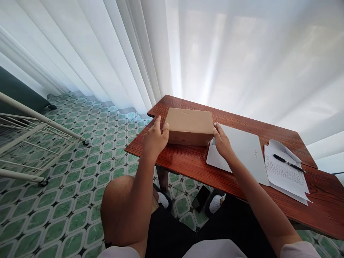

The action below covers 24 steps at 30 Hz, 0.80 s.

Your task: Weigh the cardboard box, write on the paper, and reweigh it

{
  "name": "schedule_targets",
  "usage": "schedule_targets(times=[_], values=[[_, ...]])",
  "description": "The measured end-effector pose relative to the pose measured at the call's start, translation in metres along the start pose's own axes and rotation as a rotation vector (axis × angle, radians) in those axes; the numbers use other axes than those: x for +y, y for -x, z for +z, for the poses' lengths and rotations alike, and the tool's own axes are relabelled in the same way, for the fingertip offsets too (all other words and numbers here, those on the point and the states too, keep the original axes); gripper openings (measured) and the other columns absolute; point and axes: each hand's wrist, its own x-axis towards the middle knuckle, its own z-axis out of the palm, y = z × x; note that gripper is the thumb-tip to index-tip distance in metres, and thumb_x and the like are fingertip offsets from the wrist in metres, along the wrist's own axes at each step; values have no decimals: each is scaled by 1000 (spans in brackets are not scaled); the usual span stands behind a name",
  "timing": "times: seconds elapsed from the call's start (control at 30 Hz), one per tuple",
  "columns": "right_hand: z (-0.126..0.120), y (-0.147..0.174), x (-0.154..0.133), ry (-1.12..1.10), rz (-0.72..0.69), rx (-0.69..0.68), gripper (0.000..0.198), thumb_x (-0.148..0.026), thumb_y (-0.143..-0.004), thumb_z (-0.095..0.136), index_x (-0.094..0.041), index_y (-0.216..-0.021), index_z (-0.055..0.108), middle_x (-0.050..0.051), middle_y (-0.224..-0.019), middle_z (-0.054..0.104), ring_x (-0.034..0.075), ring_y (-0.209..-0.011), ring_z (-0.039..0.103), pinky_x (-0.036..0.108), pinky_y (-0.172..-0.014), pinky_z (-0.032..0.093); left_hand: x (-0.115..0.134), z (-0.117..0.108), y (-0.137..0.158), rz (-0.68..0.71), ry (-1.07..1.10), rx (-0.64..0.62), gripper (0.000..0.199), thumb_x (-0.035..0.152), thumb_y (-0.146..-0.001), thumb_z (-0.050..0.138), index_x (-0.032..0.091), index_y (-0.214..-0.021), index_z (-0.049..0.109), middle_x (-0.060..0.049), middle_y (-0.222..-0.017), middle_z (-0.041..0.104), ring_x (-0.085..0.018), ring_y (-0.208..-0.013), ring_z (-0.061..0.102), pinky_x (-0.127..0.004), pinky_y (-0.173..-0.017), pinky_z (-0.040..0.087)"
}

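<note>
Left hand (156, 139) and right hand (222, 142) flank the cardboard box (189, 125) (fingers extended, not wrapped around), seemingly steadying it on the table (185, 161).

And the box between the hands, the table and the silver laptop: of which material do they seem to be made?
Box: probably cardboard, by its plain matte brown faces and straight edges.
Table: wood or wood-look board, glossy reddish brown; dark grain lines show.
Laptop: smooth silver-grey shell, metal or painted plastic; the even surface leaves it open.
</note>
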Motion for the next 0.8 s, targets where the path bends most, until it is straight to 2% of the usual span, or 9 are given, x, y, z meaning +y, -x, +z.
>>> schedule_targets(times=[0.1, 0.33, 0.5, 0.63, 0.8], values=[[5, -3, 1, -5, 29, -8, 74, -65, -97, 39, -21, -156, 39, 8, -161, 38, 29, -153, 27, 52, -127, 19, 3, 1, 1, -8, -57, 1, 65, 48, -100, 36, 14, -156, 38, -13, -142, 58, -34, -133, 53, -51, -113, 39], [9, -4, 3, -25, -22, -68, 62, -61, -101, 33, -26, -150, 48, 3, -158, 42, 26, -150, 33, 49, -126, 24, 7, 4, 1, -34, -156, -42, 65, 51, -101, 31, 14, -153, 44, -18, -136, 61, -41, -121, 59, -55, -104, 44], [9, -1, 2, -14, -42, -103, 59, -64, -101, 32, -27, -141, 56, 4, -145, 58, 29, -142, 45, 52, -121, 31, 9, 6, 3, -18, -215, -31, 60, 48, -101, 32, 15, -148, 49, -20, -125, 66, -38, -113, 64, -50, -99, 47], [10, 2, -2, 8, -35, -98, 61, -63, -102, 28, -26, -142, 55, 6, -142, 60, 31, -140, 46, 54, -121, 31, 11, 6, 4, -13, -240, -14, 56, 47, -101, 33, 17, -145, 52, -20, -118, 69, -37, -110, 66, -48, -97, 48], [12, 2, -4, 1, -38, -87, 62, -63, -101, 28, -25, -144, 52, 7, -144, 58, 31, -142, 44, 53, -122, 30, 12, 6, 5, -12, -241, -16, 57, 48, -101, 32, 16, -145, 51, -20, -119, 69, -37, -110, 66, -47, -96, 48]])
